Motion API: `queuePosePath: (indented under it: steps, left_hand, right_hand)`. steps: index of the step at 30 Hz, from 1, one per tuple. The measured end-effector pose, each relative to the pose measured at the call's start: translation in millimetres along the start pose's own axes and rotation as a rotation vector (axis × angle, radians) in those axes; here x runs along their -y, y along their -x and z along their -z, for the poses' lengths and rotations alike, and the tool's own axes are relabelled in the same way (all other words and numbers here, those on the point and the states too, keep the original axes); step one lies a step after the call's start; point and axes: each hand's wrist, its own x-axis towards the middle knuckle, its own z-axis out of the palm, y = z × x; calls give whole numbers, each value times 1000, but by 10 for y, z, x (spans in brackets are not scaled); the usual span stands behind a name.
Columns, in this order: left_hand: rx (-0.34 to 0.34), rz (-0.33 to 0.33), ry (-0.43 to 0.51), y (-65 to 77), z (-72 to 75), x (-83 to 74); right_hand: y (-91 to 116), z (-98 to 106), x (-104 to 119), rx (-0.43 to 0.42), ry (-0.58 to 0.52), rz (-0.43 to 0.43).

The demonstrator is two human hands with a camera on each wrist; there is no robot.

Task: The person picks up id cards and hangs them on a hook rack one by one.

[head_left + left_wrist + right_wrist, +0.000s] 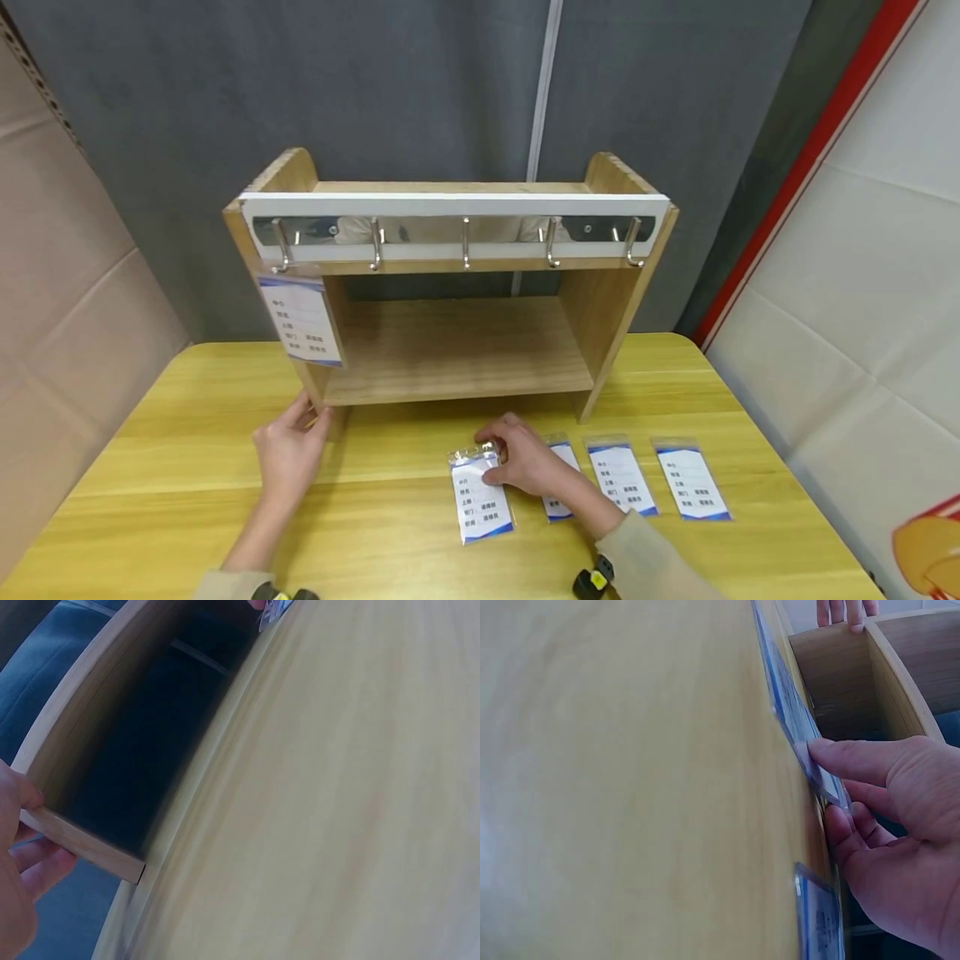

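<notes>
A wooden shelf rack (pixel 457 350) stands on the table, with a row of metal hooks (pixel 466 243) along its white front strip. One badge in a clear plastic sleeve (pixel 303 321) hangs on the leftmost hook. My left hand (pixel 288 450) grips the lower end of the rack's left side panel (pixel 90 844), thumb on one face and fingers on the other. With thumb and fingers, my right hand (pixel 528 458) pinches the upper right part of another badge (pixel 480 504) in front of the rack. Its lower end is tilted towards me.
Three more sleeved badges lie in a row at the right: one partly behind my right hand (pixel 562 467), a middle badge (pixel 621 477) and a far right badge (pixel 692 483). Behind the wooden table (pixel 360 542) rises a grey partition (pixel 420 92).
</notes>
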Motion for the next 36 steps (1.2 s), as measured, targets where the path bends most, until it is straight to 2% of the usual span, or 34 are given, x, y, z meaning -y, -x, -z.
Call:
queuePosePath:
  steps: [8,15,20,30,36]
  left_hand:
    - [12,42,6,13,6,1]
    - [5,30,9,14,2,19]
    - [8,37,5,11,2,22]
    - [2,8,-7,9,-4,28]
    - [-2,15,-5,13,-1,23]
  right_hand:
    - [45,16,40,1,-57,22]
    - [42,28,84,26,-55,-2]
    - [59,46,105,7,-79,13]
    - [82,79,130,-54,-217,38]
    - [92,116,150,-53,-307,51]
